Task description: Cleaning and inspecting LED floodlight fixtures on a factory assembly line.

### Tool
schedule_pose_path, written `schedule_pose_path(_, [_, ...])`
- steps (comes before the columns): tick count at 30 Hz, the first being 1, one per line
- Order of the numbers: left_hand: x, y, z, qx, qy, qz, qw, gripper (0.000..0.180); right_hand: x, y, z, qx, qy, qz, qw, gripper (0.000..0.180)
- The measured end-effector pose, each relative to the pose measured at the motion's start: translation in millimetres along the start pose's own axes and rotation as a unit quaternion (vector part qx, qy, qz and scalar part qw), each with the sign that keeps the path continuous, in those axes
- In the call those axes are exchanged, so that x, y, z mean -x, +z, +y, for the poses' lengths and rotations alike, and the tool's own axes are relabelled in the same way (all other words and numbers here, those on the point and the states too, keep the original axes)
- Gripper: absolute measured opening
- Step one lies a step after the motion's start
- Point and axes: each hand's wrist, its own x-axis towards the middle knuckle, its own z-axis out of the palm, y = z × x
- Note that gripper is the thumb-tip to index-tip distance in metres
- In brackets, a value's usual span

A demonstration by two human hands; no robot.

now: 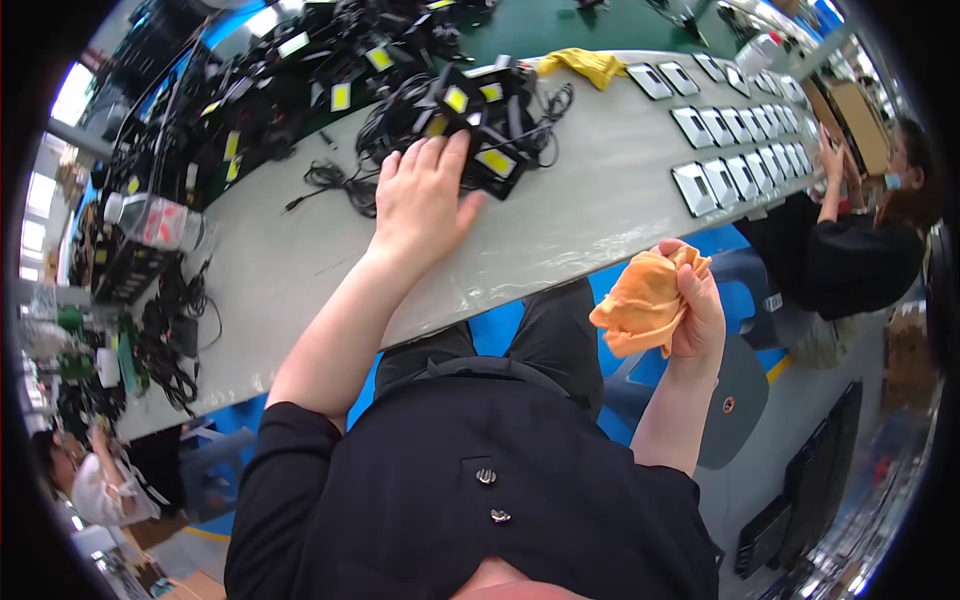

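My left hand (425,195) reaches over the worktable with its fingers stretched out, palm down. Its fingertips are at the near edge of a heap of black cabled devices (497,162) that carry yellow labels. Whether the fingertips touch a device I cannot tell. A coiled black cable (335,180) with a plug lies just left of that hand. Off the table's front edge, my right hand (697,305) is closed around a crumpled orange cloth (645,300).
Rows of white-and-black rectangular units (716,128) cover the table's right side. A yellow cloth (590,66) lies at the far edge. More black devices crowd the far left beside a clear plastic bottle (160,221). People sit at both sides, one at right near a cardboard box (858,125).
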Motion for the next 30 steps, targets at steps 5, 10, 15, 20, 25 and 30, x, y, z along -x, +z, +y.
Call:
schedule_pose_path(5, [9.5,2.7,-1.9,0.180,0.005,-0.029,0.983,0.011,22.5,-43.1,-5.1,-0.002,0.002,0.010,1.000,0.038])
schedule_pose_path(10, [35.1,-37.4,-16.9,0.177,0.071,0.148,0.970,0.013,19.2,-44.4,5.9,-0.025,0.016,0.050,0.998,0.027])
schedule_pose_path(15, [67.5,-51.6,-27.8,0.168,0.050,0.206,0.963,0.013,-20.9,13.6,32.4,0.053,0.132,-0.070,0.987,0.047])
schedule_pose_path(20, [140.6,-60.7,-72.7,0.248,-0.198,0.282,0.905,0.017,-47.4,65.6,65.8,0.309,0.092,-0.137,0.937,0.059])
schedule_pose_path(25, [180.2,-71.6,-119.5,0.223,-0.316,0.275,0.880,0.018,-61.1,76.8,87.6,0.377,0.030,-0.092,0.921,0.070])
schedule_pose_path(30, [189.1,-89.8,-124.8,-0.053,-0.311,0.178,0.932,0.022,-55.5,97.2,100.8,0.362,0.000,-0.108,0.926,0.063])
